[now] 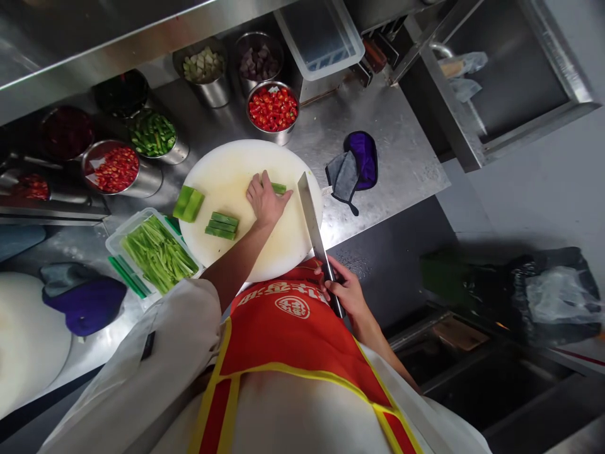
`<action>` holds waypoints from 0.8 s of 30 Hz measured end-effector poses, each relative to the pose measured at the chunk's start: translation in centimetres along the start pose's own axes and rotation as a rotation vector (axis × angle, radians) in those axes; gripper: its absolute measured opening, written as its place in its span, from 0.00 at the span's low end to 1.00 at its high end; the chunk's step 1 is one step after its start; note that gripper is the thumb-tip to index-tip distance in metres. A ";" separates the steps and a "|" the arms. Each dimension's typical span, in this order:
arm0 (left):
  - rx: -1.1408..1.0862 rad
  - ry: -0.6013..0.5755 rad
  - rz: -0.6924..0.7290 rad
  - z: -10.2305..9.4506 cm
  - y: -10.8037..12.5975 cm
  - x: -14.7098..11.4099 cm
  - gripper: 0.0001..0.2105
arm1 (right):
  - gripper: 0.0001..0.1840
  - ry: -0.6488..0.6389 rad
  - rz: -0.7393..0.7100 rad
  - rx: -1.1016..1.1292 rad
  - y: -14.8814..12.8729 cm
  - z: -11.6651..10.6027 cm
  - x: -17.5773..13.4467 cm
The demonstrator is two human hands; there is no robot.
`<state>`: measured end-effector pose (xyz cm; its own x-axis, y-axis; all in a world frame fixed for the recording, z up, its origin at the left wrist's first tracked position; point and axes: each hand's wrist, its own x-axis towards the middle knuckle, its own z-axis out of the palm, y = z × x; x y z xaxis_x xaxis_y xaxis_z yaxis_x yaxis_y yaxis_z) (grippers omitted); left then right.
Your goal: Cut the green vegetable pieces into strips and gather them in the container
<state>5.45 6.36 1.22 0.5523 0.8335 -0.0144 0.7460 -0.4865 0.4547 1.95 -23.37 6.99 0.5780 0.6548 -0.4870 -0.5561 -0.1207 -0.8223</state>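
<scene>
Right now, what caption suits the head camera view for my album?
Left hand over a green strip on a white board; right hand holds a knife.

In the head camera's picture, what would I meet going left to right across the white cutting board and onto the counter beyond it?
Light green pieces → dark green sticks → left hand → knife blade → purple-and-grey cloth item
</scene>
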 end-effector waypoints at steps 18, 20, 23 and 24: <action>-0.065 0.044 -0.107 0.2 -0.2 -0.5 0.41 | 0.39 -0.028 0.020 0.029 0.2 -0.2 0.3; -0.064 0.057 -0.106 0.3 -0.2 -0.6 0.40 | 0.39 -0.033 0.022 0.028 0.2 -0.2 0.3; -0.047 0.061 -0.103 0.4 0.2 -0.7 0.39 | 0.39 -0.033 0.027 0.029 0.3 -0.4 0.3; -0.048 0.059 -0.100 0.4 0.3 -0.7 0.40 | 0.39 -0.029 0.027 0.031 0.3 -0.4 0.3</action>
<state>5.50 5.54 1.02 0.4519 0.8920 -0.0103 0.7768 -0.3878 0.4962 2.19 -23.55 6.49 0.5457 0.6728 -0.4995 -0.5892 -0.1158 -0.7997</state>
